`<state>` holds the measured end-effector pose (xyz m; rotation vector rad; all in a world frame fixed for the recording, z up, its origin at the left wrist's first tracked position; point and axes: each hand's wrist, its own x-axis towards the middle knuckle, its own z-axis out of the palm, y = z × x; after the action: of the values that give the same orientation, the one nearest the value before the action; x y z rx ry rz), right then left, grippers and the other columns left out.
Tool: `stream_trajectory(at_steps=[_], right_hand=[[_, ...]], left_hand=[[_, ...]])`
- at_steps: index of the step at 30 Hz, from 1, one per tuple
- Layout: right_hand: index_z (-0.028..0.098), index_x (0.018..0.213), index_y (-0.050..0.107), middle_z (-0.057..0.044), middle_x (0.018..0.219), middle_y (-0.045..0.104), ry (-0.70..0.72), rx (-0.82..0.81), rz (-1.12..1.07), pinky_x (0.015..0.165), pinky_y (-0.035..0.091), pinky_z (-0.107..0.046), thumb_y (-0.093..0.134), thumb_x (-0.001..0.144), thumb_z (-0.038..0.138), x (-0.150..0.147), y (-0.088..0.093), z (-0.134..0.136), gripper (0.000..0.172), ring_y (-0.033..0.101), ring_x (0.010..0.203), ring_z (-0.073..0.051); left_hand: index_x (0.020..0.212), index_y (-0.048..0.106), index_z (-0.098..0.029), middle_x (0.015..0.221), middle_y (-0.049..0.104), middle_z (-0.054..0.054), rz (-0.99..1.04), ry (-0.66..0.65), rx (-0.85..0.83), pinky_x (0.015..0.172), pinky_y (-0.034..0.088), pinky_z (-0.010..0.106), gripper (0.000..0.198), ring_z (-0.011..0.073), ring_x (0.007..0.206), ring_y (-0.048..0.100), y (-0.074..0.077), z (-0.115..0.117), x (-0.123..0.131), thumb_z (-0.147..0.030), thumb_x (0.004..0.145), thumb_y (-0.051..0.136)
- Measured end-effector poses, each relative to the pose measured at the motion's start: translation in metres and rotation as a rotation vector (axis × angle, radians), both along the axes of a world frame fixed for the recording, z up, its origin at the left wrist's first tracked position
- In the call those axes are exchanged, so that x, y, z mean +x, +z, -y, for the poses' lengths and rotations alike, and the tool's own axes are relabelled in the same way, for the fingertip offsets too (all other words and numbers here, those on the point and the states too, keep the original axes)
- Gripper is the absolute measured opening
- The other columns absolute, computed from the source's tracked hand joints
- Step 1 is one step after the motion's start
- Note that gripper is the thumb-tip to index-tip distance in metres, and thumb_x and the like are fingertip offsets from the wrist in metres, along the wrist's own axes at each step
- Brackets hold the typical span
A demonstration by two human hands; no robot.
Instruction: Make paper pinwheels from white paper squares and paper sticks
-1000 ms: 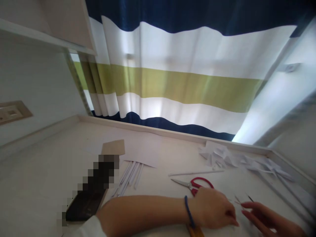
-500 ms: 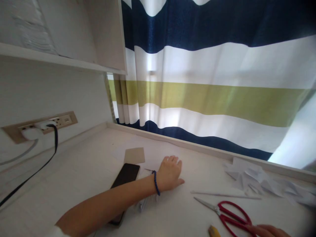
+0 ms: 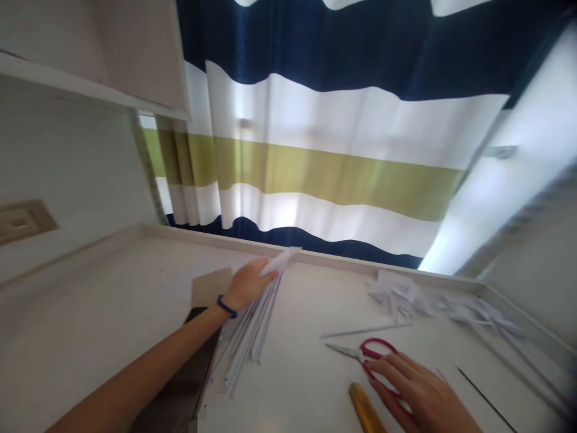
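My left hand (image 3: 250,281), with a dark blue bracelet at the wrist, is closed on a white piece of paper (image 3: 280,262) near the back edge. Beneath and in front of it several thin white paper sticks (image 3: 252,337) fan toward me. A dark phone (image 3: 180,385) lies partly under my left forearm, beside a beige card (image 3: 210,288). My right hand (image 3: 415,385) rests over the red handles of the scissors (image 3: 356,353), fingers on them; whether it grips them is unclear. A yellow-orange tool (image 3: 364,409) lies just left of this hand.
A single white stick (image 3: 365,330) lies beyond the scissors. White paper scraps (image 3: 401,291) are heaped at the back right. A thin black rod (image 3: 484,397) lies at the right. A striped curtain (image 3: 315,174) hangs behind the table's raised rim (image 3: 342,262).
The view has turned to the right. My left hand has moved back and now holds white paper; the sticks show more. My right hand has come further into view over the scissors.
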<state>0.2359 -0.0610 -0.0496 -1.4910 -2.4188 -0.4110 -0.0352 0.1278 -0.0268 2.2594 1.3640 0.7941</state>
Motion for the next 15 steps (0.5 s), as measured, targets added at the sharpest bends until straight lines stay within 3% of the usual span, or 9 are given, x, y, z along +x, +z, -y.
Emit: stream_trajectory(at_steps=[2,4,8,11,15], right_hand=[[0.021,0.097,0.060,-0.007,0.088,0.067,-0.091,-0.120,0.012,0.065,0.054,-0.032,0.046,0.081,0.021,0.003,-0.002,0.004,0.022,0.064,0.078,-0.021],[0.020,0.103,0.058,-0.009,0.094,0.065,-0.191,-0.211,0.026,0.070,0.052,-0.038,0.043,0.080,0.014,0.010,-0.008,0.005,0.027,0.062,0.084,-0.023],[0.014,0.115,0.050,-0.014,0.109,0.059,-0.252,-0.286,0.025,0.079,0.047,-0.045,0.045,0.076,0.010,0.031,-0.019,0.004,0.040,0.055,0.097,-0.027],[0.016,0.113,0.052,-0.012,0.104,0.061,-0.254,-0.303,0.004,0.079,0.045,-0.043,0.046,0.075,0.011,0.042,-0.023,0.004,0.039,0.056,0.094,-0.025],[0.019,0.095,0.059,-0.008,0.089,0.063,-0.329,-0.314,-0.050,0.073,0.044,-0.036,0.048,0.074,0.012,0.049,-0.025,0.007,0.025,0.057,0.082,-0.022]], left_hand=[[0.108,0.053,-0.013,0.109,0.057,0.011,0.167,0.011,-0.029,0.086,0.040,0.038,0.041,0.0252,0.100,0.052,0.016,-0.002,-0.001,-0.044,0.083,0.044],[0.106,0.054,-0.012,0.103,0.061,0.010,0.309,0.001,-0.098,0.077,0.045,0.034,0.049,0.0254,0.092,0.057,0.030,0.002,0.000,-0.052,0.080,0.042],[0.113,0.051,-0.014,0.091,0.066,0.008,0.498,-0.113,-0.331,0.063,0.049,0.030,0.056,0.0199,0.072,0.063,0.047,0.033,0.013,-0.056,0.084,0.028],[0.115,0.050,-0.017,0.086,0.068,0.007,0.847,-0.106,-0.861,0.064,0.049,0.031,0.050,0.0211,0.072,0.063,0.047,0.064,0.024,-0.052,0.080,0.042],[0.120,0.047,-0.021,0.081,0.069,0.006,0.992,-0.041,-1.194,0.063,0.050,0.033,0.054,0.0237,0.075,0.064,0.033,0.094,0.025,-0.054,0.078,0.044]])
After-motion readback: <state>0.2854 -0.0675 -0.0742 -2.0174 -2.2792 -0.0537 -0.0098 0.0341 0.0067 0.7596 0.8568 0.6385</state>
